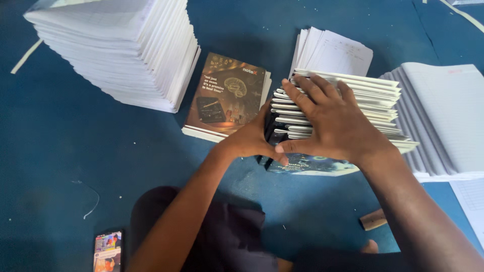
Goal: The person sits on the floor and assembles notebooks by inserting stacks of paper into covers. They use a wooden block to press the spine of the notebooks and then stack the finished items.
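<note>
**Both hands on the notebook stack**

Here, on the blue floor (75, 146), the right hand (335, 123) lies flat with fingers spread over a leaning stack of notebooks (348, 95) — while the left hand (249, 141) presses against the stack's near left edge, thumbs close together. Just left sits a brown-covered notebook pile (227, 95); farther left, a tall white paper stack (121, 50). Ruled sheets (443, 116) fan out at right — a phone (107, 251) lies near the knee.
</note>
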